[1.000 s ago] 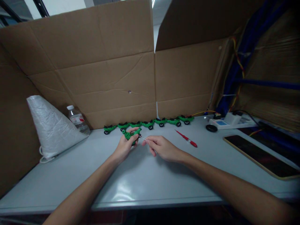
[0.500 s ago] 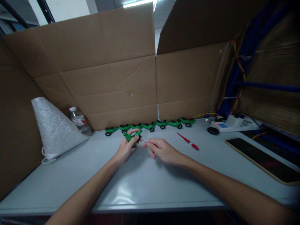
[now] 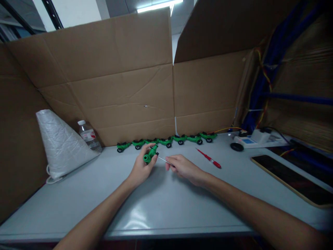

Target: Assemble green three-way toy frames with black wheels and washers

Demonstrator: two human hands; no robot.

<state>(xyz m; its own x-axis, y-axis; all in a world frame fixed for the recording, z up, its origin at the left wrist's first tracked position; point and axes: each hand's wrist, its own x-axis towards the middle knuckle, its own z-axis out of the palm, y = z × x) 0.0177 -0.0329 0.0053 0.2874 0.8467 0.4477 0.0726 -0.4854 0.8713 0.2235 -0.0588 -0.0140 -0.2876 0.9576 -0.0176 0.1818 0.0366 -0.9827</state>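
Held above the table is a green toy vehicle (image 3: 151,153), with the fingers of my left hand (image 3: 140,168) closed around it. A round green end of it faces me, and a small black part shows on its right side. My right hand (image 3: 183,168) is closed on a screwdriver (image 3: 163,159); its thin metal shaft points left, and its handle is hidden in my fingers. The shaft's tip is at or very near the black part; I cannot tell whether it touches. Behind my hands, several similar green toy vehicles (image 3: 180,140) with black wheels stand in a row.
A red screwdriver (image 3: 209,158) lies right of my hands on the grey-white table (image 3: 85,205). Farther right are a phone (image 3: 291,180), a black ring (image 3: 236,146) and a power strip (image 3: 273,140). A silvery bag (image 3: 62,146) and a water bottle (image 3: 90,136) stand left, before cardboard walls (image 3: 122,86).
My left hand has turned the toy vehicle, so its round end now faces me. The right hand has shifted slightly right, and more of the screwdriver's shaft shows.
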